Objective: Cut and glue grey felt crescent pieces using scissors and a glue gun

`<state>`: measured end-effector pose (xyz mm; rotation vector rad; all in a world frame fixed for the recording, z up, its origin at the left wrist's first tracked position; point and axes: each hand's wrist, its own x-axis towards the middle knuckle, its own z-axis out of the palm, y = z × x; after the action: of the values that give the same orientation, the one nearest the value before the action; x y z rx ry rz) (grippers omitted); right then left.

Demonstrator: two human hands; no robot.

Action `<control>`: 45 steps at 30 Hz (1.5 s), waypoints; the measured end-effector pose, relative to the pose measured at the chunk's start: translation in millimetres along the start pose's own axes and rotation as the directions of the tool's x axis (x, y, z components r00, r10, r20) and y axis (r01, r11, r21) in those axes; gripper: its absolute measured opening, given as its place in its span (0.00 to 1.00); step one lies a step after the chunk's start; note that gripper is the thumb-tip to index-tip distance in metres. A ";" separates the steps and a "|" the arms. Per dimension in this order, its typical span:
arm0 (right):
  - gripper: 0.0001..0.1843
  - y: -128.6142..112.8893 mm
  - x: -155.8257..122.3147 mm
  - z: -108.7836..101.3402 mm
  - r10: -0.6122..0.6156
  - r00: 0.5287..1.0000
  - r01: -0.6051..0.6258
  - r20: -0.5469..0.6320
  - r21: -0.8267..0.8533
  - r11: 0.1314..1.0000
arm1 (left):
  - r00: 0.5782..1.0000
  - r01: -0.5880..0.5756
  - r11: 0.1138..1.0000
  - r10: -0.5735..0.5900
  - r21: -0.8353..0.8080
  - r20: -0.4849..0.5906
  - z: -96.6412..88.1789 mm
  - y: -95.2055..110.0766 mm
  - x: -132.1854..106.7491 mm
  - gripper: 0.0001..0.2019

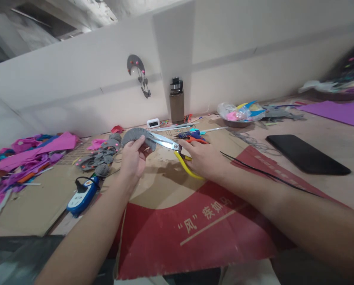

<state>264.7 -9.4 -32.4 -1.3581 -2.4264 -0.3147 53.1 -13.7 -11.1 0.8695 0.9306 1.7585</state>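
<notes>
My left hand (pixel 133 158) is closed on a curved grey foam piece (pixel 138 136), held up above the cardboard. My right hand (pixel 205 158) grips yellow-handled scissors (pixel 172 148). The steel blades are open and point left into the grey piece's edge. Both hands are over a brown and red cardboard sheet (pixel 194 221) that covers the table.
A pile of grey foam shapes (pixel 101 156) and a blue power strip (pixel 83 194) lie left of my hands. Pink and purple scraps (pixel 31 152) fill the far left. A bottle (pixel 177 101), a blue glue gun (pixel 193 135), a bowl of scraps (pixel 239 114) and a black pad (pixel 305 154) sit behind and right.
</notes>
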 end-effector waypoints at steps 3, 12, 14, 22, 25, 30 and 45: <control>0.27 0.4 0.4 0.3 0.001 1.000 -0.001 0.020 -0.008 1.000 | 1.000 -0.002 1.000 0.002 -0.004 -0.007 -1.4 -0.5 1.1 0.07; 0.25 0.0 2.0 -3.4 -0.009 0.999 0.011 0.034 -0.070 0.997 | 0.999 -0.027 0.999 0.027 0.018 -0.031 0.5 -0.6 -1.1 0.08; 0.25 -1.7 1.9 -5.6 -0.015 0.999 0.018 0.042 -0.069 0.997 | 0.998 -0.040 0.999 0.042 0.026 -0.043 0.4 0.1 -1.1 0.07; 0.22 0.2 1.7 -1.5 0.024 1.000 -0.025 0.014 0.045 0.999 | 0.999 0.015 1.000 -0.016 -0.010 -0.034 -1.2 -0.9 1.9 0.06; 0.19 5.0 2.8 4.7 0.073 0.997 -0.079 0.034 0.224 0.971 | 0.999 0.031 0.999 -0.031 -0.015 -0.035 -2.9 -1.9 4.1 0.06; 0.18 7.8 5.8 6.0 0.124 0.992 -0.128 0.036 0.343 0.930 | 0.998 0.027 0.999 -0.028 -0.028 -0.061 -4.3 -2.8 5.6 0.05; 0.26 4.9 2.1 6.6 0.053 0.999 -0.053 0.002 0.059 0.997 | 0.999 0.026 0.998 -0.027 -0.050 -0.031 -6.7 -6.0 7.1 0.07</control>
<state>266.6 -2.9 -37.5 -1.3947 -2.3758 -0.2274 47.5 -6.8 -18.4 0.7956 0.9115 1.7700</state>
